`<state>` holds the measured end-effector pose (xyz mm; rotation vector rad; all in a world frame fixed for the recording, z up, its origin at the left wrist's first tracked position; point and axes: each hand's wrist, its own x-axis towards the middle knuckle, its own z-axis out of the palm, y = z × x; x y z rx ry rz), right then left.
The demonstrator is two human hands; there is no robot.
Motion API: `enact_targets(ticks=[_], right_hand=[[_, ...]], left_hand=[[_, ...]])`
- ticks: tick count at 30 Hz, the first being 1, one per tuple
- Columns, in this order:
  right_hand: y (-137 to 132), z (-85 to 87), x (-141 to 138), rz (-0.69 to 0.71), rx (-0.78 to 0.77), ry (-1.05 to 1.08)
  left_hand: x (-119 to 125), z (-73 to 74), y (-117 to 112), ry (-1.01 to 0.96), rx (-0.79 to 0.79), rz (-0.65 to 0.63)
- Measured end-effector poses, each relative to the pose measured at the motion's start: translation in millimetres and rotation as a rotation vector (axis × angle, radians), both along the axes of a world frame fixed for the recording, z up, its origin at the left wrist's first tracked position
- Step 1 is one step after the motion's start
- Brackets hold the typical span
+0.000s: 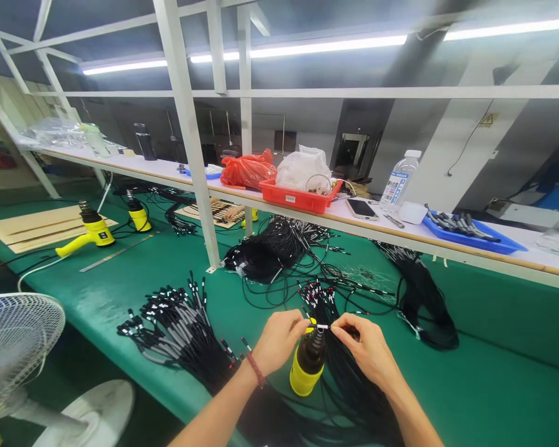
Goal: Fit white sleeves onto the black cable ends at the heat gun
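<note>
Between my two hands a black cable with a white sleeve [323, 326] is stretched level, just above the nozzle of a yellow and black heat gun [306, 371] that points upward. My left hand [282, 335], with a reddish bracelet at the wrist, pinches the cable's left end. The fingers of my right hand [361, 341] pinch it on the right. Black cables with red and white tips [317, 295] lie just behind the heat gun. To the left spreads a large bundle of black cables with grey sleeves and white bands [177, 329].
A white fan [16, 354] stands at the left. Above the green table [507, 354] runs a shelf with a red tray [298, 197], a phone [362, 209], a bottle [398, 180] and a blue tray [507, 243]. Other heat guns [95, 230] and cable bundles [270, 248] lie farther back.
</note>
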<state>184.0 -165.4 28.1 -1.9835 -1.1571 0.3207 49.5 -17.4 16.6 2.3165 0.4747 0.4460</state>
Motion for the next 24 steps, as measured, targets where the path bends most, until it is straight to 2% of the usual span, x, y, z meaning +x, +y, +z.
enact_targets(ticks=[7, 15, 21, 24], right_hand=[[2.1, -2.8, 1.6, -0.017, 0.027, 0.074], [-1.9, -1.1, -0.4, -0.018, -0.026, -0.01], [-4.5, 1.8, -2.0, 0.002, -0.003, -0.008], [-5.0, 1.9, -2.0, 0.001, -0.033, -0.018]], left_hand=[[-3.2, -1.8, -2.3, -0.115, -0.076, 0.029], [-0.5, -6.1, -1.2, -0.023, 0.059, 0.019], [-3.8, -3.2, -0.9, -0.124, -0.016, 0.011], [-3.8, -1.8, -1.4, -0.118, 0.004, 0.011]])
